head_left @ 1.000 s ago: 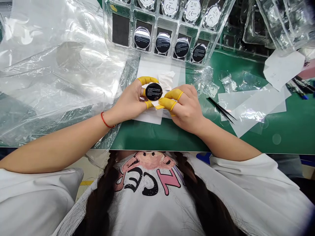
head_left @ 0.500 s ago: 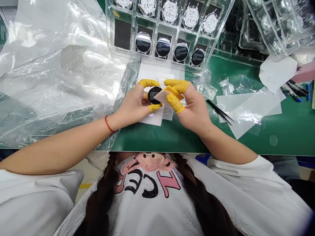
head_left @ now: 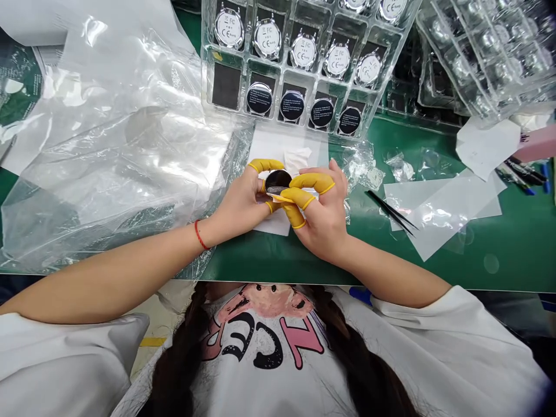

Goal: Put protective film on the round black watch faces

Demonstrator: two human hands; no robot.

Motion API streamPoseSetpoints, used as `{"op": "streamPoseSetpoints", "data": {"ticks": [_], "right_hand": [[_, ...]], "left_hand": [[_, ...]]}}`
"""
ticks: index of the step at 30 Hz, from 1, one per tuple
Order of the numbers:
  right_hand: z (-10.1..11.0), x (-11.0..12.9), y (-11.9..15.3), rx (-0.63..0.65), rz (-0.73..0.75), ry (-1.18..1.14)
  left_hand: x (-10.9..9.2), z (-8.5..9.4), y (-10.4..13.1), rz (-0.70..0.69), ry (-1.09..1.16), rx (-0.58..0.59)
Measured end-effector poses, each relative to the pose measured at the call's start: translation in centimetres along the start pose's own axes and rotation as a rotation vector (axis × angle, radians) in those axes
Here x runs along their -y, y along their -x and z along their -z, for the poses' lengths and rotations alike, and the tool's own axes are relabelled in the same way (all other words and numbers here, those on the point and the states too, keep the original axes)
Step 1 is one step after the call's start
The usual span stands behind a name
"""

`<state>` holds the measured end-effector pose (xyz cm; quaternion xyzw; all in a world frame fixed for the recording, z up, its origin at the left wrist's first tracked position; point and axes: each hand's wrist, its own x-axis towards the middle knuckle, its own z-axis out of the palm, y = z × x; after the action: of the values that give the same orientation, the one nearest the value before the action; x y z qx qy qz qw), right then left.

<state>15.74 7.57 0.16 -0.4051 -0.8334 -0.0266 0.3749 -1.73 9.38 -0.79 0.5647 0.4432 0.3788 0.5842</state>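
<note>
My left hand [head_left: 241,200], with yellow finger cots on its fingertips, grips a round black-faced watch [head_left: 277,179] by its rim. A pale band with print crosses the lower part of its face. My right hand [head_left: 324,217], also in yellow finger cots, pinches a thin flat beige-and-yellow pad [head_left: 281,198] seen nearly edge-on. The pad lies at the watch's lower edge; whether it presses on the face I cannot tell. Under the hands are white sheets [head_left: 264,139] and a crumpled white tissue [head_left: 297,157].
Beyond the hands, a clear plastic tray [head_left: 278,127] holds several watches, face up and face down. Black tweezers [head_left: 391,211] and translucent sheets [head_left: 434,226] lie to the right. Large clear plastic bags [head_left: 130,139] cover the left side. More trays [head_left: 486,58] are stacked at far right.
My right hand has brought the pad down to the watch's lower edge and turned it nearly edge-on. The watch face now shows print only low down. The whole view has shifted slightly.
</note>
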Motion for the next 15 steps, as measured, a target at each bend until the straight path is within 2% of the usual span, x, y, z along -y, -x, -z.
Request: {"op": "streamPoseSetpoints", "data": {"ticks": [10,15], "right_hand": [[-1.8,-2.0,-0.5,0.015,0.000,-0.022],[-2.4,-2.7,-0.9,-0.046,0.052,-0.009]], "left_hand": [[1.1,0.1,0.0,-0.062,0.014,0.009],[1.5,0.2,0.0,-0.052,0.025,0.010]]}}
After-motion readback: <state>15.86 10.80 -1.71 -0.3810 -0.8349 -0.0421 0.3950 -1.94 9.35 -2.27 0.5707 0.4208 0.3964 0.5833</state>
